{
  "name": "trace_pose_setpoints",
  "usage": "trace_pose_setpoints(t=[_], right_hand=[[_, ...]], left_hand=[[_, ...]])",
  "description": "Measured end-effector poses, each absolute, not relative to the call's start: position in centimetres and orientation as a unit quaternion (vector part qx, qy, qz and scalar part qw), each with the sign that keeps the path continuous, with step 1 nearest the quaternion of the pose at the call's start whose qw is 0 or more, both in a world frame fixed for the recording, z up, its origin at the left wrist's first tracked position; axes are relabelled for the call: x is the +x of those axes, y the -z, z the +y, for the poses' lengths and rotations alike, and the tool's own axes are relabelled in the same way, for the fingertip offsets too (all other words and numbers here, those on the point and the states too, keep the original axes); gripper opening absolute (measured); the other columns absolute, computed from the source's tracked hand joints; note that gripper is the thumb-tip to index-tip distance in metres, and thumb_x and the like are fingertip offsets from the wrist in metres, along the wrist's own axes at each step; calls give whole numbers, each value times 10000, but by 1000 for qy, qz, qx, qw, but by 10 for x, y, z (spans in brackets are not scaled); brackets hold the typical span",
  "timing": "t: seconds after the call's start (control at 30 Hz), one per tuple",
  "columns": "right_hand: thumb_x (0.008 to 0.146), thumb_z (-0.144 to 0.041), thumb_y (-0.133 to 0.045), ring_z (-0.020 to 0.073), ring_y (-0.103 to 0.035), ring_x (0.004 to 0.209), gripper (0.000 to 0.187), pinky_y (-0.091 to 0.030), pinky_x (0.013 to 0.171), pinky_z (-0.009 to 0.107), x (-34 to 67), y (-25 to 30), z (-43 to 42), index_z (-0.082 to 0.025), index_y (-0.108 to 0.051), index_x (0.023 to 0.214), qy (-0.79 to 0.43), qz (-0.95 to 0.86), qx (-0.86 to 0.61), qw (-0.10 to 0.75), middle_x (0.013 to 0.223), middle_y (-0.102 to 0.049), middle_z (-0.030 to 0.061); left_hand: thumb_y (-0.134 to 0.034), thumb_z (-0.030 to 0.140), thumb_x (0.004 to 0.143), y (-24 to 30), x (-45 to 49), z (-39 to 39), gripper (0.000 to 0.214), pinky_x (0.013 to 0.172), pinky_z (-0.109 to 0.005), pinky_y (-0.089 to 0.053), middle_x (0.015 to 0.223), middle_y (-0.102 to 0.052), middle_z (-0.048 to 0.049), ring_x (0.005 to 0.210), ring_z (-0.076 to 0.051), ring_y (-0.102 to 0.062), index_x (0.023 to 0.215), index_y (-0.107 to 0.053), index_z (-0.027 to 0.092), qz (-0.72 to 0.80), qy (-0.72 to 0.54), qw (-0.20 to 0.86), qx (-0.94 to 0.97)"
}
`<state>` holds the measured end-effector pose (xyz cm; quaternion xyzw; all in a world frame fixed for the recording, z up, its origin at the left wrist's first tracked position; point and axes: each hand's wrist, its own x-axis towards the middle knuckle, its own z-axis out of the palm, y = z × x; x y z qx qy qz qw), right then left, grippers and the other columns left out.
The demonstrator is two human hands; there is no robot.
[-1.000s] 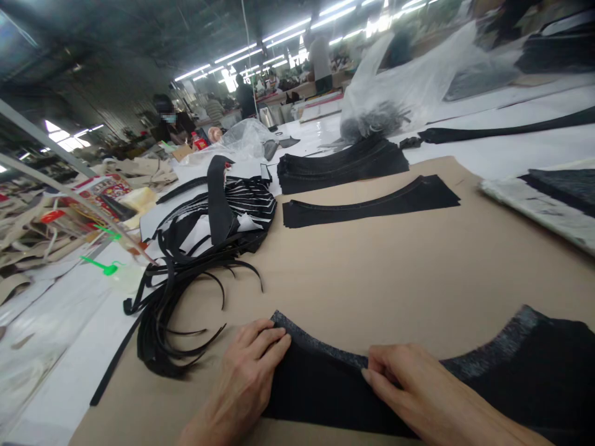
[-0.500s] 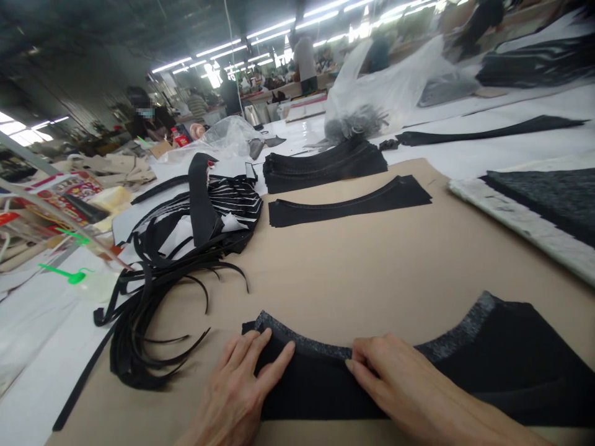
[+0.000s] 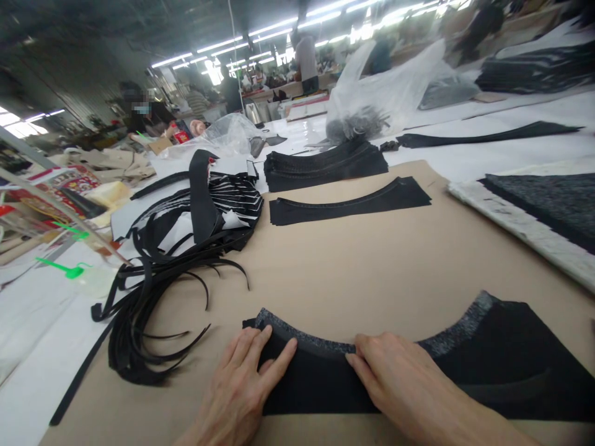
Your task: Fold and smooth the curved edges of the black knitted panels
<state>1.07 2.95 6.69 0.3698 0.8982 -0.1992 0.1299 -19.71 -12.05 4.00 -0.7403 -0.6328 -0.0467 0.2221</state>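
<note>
While pressed flat on 1 blk fabric panel (image 3: 506,365) w/ grey curved edge, 2 hands apart, L hand (image 3: 237,387) & R hand (image 3: 400,378) either side of curve, no grip. Panel on tan paper sheet (image 3: 372,279), atop white counter (image 3: 41,334). Beyond: 1 single curved blk piece (image 3: 348,207), 1 stack of curved blk pieces (image 3: 320,167). Left of hands: 1 tangle of blk strips (image 3: 149,316), 1 striped bundle (image 3: 232,198).

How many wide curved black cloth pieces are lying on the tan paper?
2: the near black piece, under the left hand and right hand, and the far black piece, farther along the tan paper. Others could be hidden beneath them.
</note>
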Motion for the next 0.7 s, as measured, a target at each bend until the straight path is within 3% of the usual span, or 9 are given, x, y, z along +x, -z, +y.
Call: trace_pose_setpoints(t=[0.3, 0.4, 0.5, 0.6, 0.7], right_hand=[[952, -264, -453, 283, -680, 750, 264, -361, 580, 326, 9, -66, 31, -210, -640, 775, 175, 896, 380, 150, 756, -700, 74], [936, -323, -516, 283, -681, 754, 170, -361, 572, 315, 14, -60, 30, -194, -622, 963, 127, 903, 390, 128, 783, -699, 83], [936, -305, -533, 248, -682, 693, 252, -311, 522, 293, 18, -58, 28, -195, -521, 1163, 106, 918, 370, 97, 801, -703, 60], [958, -216, -482, 243, -693, 679, 145, -216, 476, 298, 14, -67, 25, -220, -517, 1099, 128, 919, 349, 134, 803, -711, 31], [962, -223, -479, 271, -702, 738, 84, -202, 476, 301, 8, -78, 26, -216, -532, 1027, 139, 908, 358, 166, 786, -718, 39]], left_hand=[[-415, 125, 925, -38, -195, -122, 454, 916, -401, -490, 1181, -583, -107, 1088, -250, -533, 1316, -542, 317, -640, 55, 228, -732], [-400, 124, 930, -40, -194, -121, 449, 932, -386, -474, 1178, -583, -95, 1097, -237, -528, 1294, -555, 337, -637, 55, 235, -732], [-394, 121, 928, -41, -192, -119, 445, 929, -393, -470, 1181, -566, -102, 1110, -246, -510, 1271, -573, 341, -635, 55, 231, -735], [-385, 91, 912, -41, -192, -120, 471, 912, -427, -475, 1185, -534, -119, 1113, -267, -484, 1279, -572, 320, -642, 58, 210, -735], [-361, 42, 885, -40, -191, -122, 536, 864, -435, -493, 1196, -483, -122, 1122, -276, -454, 1288, -564, 332, -667, 78, 165, -723]])
